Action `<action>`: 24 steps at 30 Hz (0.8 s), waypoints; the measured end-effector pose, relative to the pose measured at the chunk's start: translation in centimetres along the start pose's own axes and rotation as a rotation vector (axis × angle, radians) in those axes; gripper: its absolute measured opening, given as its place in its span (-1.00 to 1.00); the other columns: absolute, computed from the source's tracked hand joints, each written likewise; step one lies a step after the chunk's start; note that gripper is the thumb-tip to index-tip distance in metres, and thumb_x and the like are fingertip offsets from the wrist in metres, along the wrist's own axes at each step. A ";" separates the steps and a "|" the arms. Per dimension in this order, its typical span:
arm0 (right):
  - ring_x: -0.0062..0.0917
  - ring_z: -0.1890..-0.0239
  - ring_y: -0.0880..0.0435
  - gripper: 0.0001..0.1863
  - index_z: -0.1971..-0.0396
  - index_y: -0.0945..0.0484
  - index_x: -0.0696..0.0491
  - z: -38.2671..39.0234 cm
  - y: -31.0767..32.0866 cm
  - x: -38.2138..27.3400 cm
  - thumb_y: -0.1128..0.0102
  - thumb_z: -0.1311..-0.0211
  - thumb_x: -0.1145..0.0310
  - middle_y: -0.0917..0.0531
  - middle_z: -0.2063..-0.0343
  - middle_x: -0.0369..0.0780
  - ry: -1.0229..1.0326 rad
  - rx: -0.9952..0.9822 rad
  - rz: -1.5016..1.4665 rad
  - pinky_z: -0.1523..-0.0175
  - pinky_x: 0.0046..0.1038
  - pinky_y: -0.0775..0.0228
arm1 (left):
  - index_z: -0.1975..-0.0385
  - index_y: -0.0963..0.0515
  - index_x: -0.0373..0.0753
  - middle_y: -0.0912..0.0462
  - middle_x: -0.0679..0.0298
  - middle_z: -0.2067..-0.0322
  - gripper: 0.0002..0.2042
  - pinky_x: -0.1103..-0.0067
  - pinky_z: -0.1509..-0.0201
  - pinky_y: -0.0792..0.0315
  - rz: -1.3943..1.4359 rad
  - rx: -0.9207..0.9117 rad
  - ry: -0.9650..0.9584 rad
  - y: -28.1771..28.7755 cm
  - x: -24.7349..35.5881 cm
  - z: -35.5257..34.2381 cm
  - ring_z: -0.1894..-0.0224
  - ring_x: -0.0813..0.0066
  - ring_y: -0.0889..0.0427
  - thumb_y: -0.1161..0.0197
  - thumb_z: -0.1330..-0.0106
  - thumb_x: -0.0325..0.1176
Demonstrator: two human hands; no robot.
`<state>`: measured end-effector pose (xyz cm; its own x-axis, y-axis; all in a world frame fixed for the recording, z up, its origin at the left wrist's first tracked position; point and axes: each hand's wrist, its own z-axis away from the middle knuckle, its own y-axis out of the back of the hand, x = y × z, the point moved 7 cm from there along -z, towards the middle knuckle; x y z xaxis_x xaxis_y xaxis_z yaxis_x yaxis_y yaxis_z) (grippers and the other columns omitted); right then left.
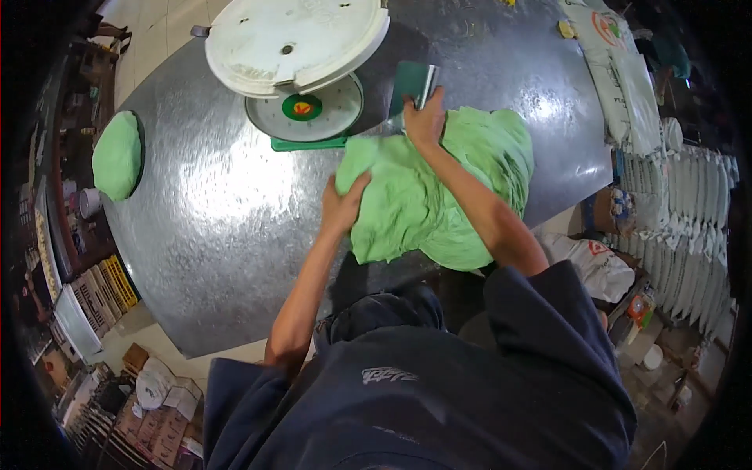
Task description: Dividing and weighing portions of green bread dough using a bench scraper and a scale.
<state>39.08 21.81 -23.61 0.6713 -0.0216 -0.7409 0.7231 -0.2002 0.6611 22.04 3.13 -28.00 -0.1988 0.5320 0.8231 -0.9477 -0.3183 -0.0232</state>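
A large, soft mass of light green dough [395, 207] lies on the dark metal table in front of me. At its upper left edge my left hand [342, 205] grips the dough, thumb on top and fingers partly hidden at its side. My right hand [425, 121] reaches across the dough and is closed on a dough scraper [409, 82], a flat metal blade with a rolled edge. The blade reflects green and is held at the dough's far edge, close to the scale. Whether it touches the dough is hard to see.
Just beyond the dough stands a dial scale [345, 110] with a round white platform [298, 47]. A smaller green dough piece [117, 157] rests at the table's [196, 258] left edge. White sacks [619, 94] lie at the far right; stacked packs [681, 227] and crates [110, 286] flank the table.
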 end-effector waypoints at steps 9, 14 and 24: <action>0.09 0.29 -0.60 -0.50 0.03 -0.14 0.12 12.5 7.3 -2.8 -0.11 -0.02 0.48 -0.61 0.36 0.11 -0.014 -0.666 0.486 0.20 0.01 -0.43 | 0.02 -0.45 -0.42 -0.59 0.14 0.12 -0.52 0.53 -0.02 -0.38 0.233 0.126 0.068 5.0 -3.0 11.3 0.10 0.41 -0.54 -0.33 -0.18 -0.19; 0.11 0.22 -0.57 -0.52 0.09 -0.17 0.14 12.5 -1.8 -2.8 -0.18 -0.01 0.48 -0.53 0.21 0.16 0.072 -0.434 0.451 0.18 0.01 -0.40 | 0.06 -0.46 -0.41 -0.59 0.16 0.16 -0.56 0.57 0.02 -0.38 0.220 0.275 0.129 7.2 -2.0 16.3 0.14 0.44 -0.53 -0.35 -0.18 -0.25; 0.05 0.41 -0.60 -0.49 0.07 -0.20 0.22 14.6 10.0 -4.8 -0.24 -0.09 0.33 -0.58 0.45 0.13 0.043 -0.546 0.267 0.34 -0.09 -0.44 | -0.25 -0.20 -0.44 -0.26 -0.02 -0.24 -0.27 0.44 -0.27 -0.18 -0.077 0.247 0.236 15.2 -10.5 19.4 -0.25 0.24 -0.28 -0.09 -0.31 0.10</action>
<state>40.75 5.63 -15.14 0.8386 0.0397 -0.5434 0.5004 0.3384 0.7969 14.54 -22.52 -25.98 -0.2085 0.7192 0.6627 -0.8787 -0.4353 0.1959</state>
